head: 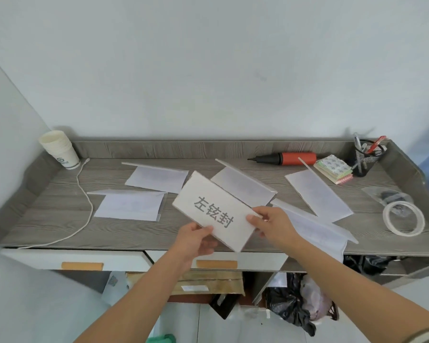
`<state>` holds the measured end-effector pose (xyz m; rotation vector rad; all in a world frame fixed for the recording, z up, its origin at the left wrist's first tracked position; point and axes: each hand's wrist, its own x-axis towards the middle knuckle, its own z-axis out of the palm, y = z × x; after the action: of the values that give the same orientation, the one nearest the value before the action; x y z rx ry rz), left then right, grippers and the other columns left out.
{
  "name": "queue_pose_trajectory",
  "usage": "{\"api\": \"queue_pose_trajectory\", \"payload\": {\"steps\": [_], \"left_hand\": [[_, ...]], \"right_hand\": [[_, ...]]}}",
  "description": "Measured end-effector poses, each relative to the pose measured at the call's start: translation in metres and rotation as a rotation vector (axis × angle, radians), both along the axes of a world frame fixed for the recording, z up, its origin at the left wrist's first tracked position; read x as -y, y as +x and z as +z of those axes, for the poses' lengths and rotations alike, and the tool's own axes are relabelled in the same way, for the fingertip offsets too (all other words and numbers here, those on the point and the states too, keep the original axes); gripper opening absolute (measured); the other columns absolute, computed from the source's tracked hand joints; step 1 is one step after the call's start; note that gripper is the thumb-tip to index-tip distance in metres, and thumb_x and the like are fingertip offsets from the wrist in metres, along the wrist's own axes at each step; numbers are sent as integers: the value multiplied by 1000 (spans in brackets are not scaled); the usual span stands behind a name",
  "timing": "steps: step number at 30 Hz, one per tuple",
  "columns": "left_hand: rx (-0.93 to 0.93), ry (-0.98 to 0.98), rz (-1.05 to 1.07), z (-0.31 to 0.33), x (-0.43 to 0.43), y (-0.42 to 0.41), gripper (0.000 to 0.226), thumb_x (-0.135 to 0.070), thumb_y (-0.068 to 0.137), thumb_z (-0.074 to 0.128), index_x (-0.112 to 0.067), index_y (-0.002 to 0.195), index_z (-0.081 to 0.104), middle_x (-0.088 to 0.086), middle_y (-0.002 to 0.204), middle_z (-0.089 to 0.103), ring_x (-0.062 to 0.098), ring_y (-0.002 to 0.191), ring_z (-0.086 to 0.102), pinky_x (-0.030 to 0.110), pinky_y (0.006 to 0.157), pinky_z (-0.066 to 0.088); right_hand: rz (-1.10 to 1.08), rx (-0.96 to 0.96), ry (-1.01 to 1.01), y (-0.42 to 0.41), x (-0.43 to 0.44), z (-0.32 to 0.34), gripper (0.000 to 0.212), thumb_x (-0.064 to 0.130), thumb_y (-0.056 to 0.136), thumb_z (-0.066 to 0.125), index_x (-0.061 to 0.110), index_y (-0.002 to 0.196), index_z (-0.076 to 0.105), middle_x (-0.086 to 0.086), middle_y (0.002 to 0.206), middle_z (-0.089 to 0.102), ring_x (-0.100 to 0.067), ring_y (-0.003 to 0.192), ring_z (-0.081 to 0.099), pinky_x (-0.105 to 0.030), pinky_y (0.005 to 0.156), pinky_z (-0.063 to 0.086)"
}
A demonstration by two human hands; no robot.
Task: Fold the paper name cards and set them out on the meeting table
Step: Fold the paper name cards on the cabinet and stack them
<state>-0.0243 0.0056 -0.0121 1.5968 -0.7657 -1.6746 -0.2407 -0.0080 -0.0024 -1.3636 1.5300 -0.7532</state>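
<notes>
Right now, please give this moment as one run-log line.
name card: held over table | left hand: pinches it | right hand: pinches it

Six paper name cards (216, 214): one held up, five lying on the surface (47, 214). One stack of paper cups (60, 149), one red pump (290, 158), one pad of sticky notes (333, 168), one pen holder (364, 159), one tape roll (386, 216), one cable (92, 209)
</notes>
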Motion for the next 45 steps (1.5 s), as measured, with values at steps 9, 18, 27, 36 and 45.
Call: {"api": "queue_pose_trajectory", "payload": {"steps": [9, 18, 27, 36, 45], "left_hand": [[906, -422, 26, -8, 12, 30, 78, -24, 85, 66, -14, 148, 21, 13, 148, 31, 29, 132, 38, 43, 102, 39], [1424, -757, -530, -15, 34, 20, 53, -35, 88, 60, -16, 136, 46, 13, 141, 48, 34, 135, 35, 47, 106, 34], [1419, -903, -514, -27, 43, 25, 49, -29, 81, 70, -11, 123, 54, 12, 112, 60, 31, 107, 47, 44, 85, 48], [1394, -954, -499, -27, 42, 27, 49, -25, 77, 75, -9, 119, 55, 14, 110, 61, 29, 103, 44, 43, 82, 50], [1294, -847, -568, -15, 40, 31, 52, -31, 87, 60, -17, 136, 46, 8, 129, 54, 28, 120, 42, 40, 96, 42]], "right_hand": [[136, -413, -226, -3, 27, -1, 26, 35, 91, 58, 25, 112, 69, 3, 92, 73, -19, 86, 65, -33, 80, 50], [182, -517, -303, -1, 11, -5, 32, 37, 95, 51, 27, 123, 61, 4, 115, 68, -20, 103, 61, -36, 88, 47], [-611, -642, -191, -137, -45, 35, 24, 42, 90, 56, 20, 89, 64, 2, 80, 63, -22, 74, 59, -30, 66, 40], [-751, 397, 454, -158, -57, -2, 23, 28, 89, 63, 5, 90, 62, -5, 60, 74, -10, 41, 64, -15, 34, 43], [-719, 500, 125, -144, -103, 51, 13, 13, 92, 59, 2, 96, 63, -5, 61, 72, -8, 45, 62, -14, 34, 41]]}}
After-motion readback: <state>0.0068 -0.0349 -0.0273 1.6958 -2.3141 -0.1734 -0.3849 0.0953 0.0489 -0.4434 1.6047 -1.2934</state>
